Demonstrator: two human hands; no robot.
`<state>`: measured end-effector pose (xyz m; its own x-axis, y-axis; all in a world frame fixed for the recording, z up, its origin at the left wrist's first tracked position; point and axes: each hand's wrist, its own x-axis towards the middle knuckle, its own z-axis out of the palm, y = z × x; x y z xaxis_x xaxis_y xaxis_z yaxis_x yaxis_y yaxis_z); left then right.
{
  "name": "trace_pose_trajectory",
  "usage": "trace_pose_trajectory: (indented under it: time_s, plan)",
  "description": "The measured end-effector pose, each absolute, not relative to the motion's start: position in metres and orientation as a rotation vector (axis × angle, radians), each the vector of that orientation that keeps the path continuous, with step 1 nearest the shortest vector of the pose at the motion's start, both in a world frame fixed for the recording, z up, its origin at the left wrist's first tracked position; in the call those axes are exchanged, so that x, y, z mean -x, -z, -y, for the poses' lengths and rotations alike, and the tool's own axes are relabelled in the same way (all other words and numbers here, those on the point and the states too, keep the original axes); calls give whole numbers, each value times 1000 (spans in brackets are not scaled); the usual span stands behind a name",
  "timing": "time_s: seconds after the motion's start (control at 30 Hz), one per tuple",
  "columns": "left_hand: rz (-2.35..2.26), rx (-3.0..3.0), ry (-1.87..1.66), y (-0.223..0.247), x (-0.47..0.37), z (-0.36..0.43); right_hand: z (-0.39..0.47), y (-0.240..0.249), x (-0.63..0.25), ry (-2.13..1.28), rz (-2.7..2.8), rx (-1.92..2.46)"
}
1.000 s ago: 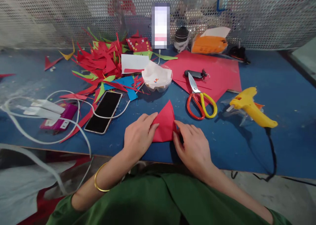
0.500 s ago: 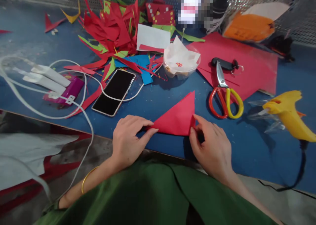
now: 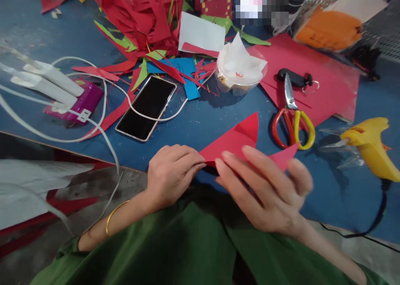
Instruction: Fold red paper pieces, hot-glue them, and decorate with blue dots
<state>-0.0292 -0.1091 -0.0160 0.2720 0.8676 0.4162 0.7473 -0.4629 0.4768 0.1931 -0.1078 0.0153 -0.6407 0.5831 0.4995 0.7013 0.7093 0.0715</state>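
Observation:
A folded piece of red paper lies at the front edge of the blue table, partly lifted into a flap on its right side. My left hand pinches its left corner between thumb and fingers. Across the lower right of the paper is my right hand, its fingers stretched out and apart, somewhat blurred. The paper's right flap sticks out behind those fingers, and they hide the fold's middle. Scissors with one red and one yellow handle lie just beyond my right hand.
A phone with a white cable across it lies left. Behind are red paper scraps, a plastic bowl lined with white paper, and red sheets. A yellow glue gun stands right, white chargers far left.
My right hand has left its pinch at the paper's right edge and spread over the lower side. The paper has opened into a raised flap on the right. My left hand keeps its corner.

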Motion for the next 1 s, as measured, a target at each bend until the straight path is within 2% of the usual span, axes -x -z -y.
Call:
trace_pose_trajectory:
  time_s: [0.07, 0.27, 0.5, 0.7, 1.0]
  plan:
    - [-1515, -2378, -922, 17, 31, 110, 101, -19, -184, 193, 2619, 996]
    - [-1667, -2333, -825, 19, 42, 116, 79, -22, -172, -18, 2733, 1060]
    - [-1914, -2244, -968, 19, 55, 123, 64, -21, -173, -294, 2742, 1059]
    - [-1762, -2306, -1008, 19, 48, 117, 58, -24, -172, -210, 2793, 1021]
    - [-1792, -2286, -962, 21, 46, 113, 48, -28, -169, -84, 2886, 954]
